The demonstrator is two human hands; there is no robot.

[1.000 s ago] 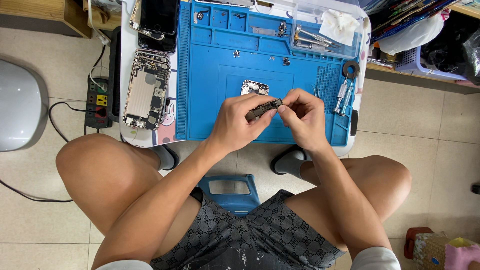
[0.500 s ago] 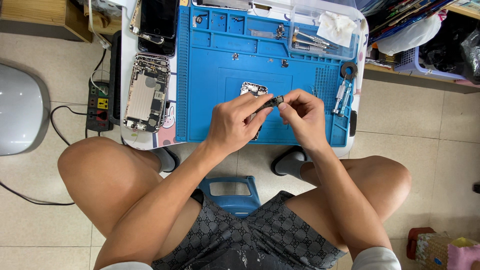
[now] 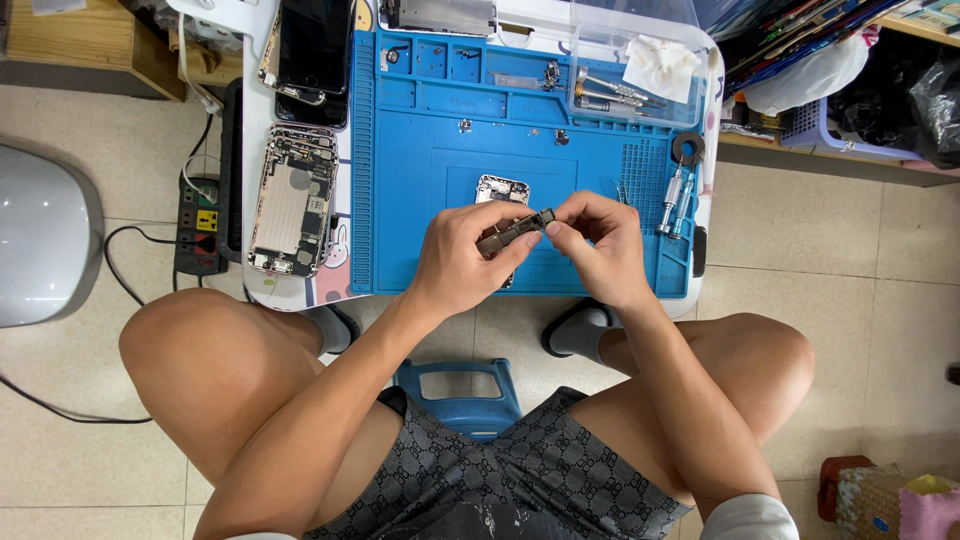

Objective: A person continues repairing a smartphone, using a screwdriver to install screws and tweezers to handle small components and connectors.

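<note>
The left hand (image 3: 455,262) grips a narrow circuit board (image 3: 512,231) raised just above the blue work mat (image 3: 420,170), steadying it so the right hand (image 3: 598,245) can pinch its end between fingertips. A small metal part (image 3: 501,189) lies just beyond; an opened phone chassis (image 3: 293,213) rests aside on the table (image 3: 252,150), clear of the work.

Dark rect. phone screen (image 3: 314,45) top left; pink package (image 3: 925,510) btm right.

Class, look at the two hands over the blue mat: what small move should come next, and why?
Probably a careful pull by the right hand: its fingertips pinch the end of the small dark part that the left hand grips above the blue mat.
</note>
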